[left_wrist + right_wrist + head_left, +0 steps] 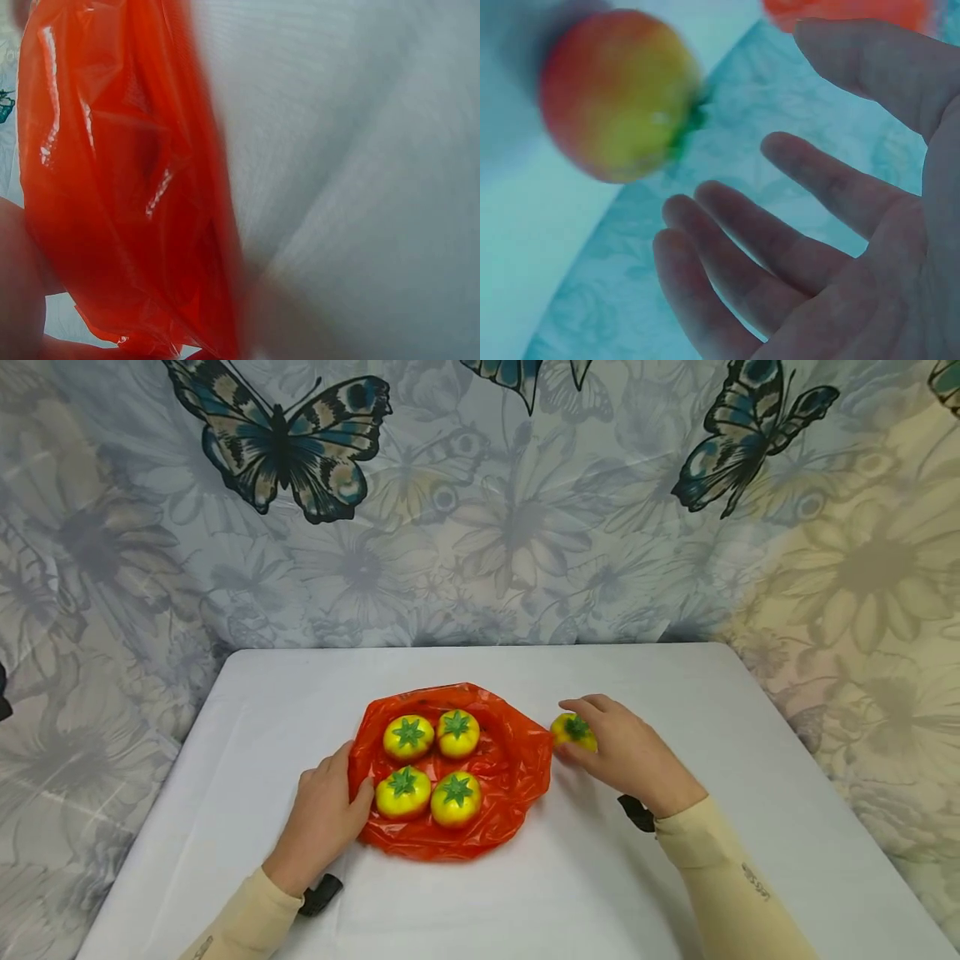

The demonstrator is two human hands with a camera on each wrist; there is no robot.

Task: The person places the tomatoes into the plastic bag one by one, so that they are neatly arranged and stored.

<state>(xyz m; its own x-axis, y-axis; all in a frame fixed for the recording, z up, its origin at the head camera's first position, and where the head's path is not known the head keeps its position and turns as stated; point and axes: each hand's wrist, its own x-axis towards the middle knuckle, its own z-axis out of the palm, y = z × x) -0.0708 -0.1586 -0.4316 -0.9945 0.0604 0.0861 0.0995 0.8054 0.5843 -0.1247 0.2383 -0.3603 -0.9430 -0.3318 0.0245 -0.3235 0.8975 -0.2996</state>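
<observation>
A red plastic bag (517, 752) lies spread on the table, its rim rolled into a shallow bowl. Inside sit several yellow-and-red, tomato-like toy fruits (408, 737) with green star-shaped leaf tops. My left hand (326, 810) holds the bag's left rim, thumb over the inner side and fingers outside; in the left wrist view the red plastic (127, 172) fills the area beside the fingers. Just right of the bag is another toy fruit (564, 732), partly hidden by my right hand (618, 747). The right wrist view has this toy fruit (615, 97) apart from the spread, slightly bent fingers.
The white table (300, 693) runs back to a wall hanging (517, 527) printed with flowers and butterflies. Dark wrist straps (321, 895) show at both sleeves.
</observation>
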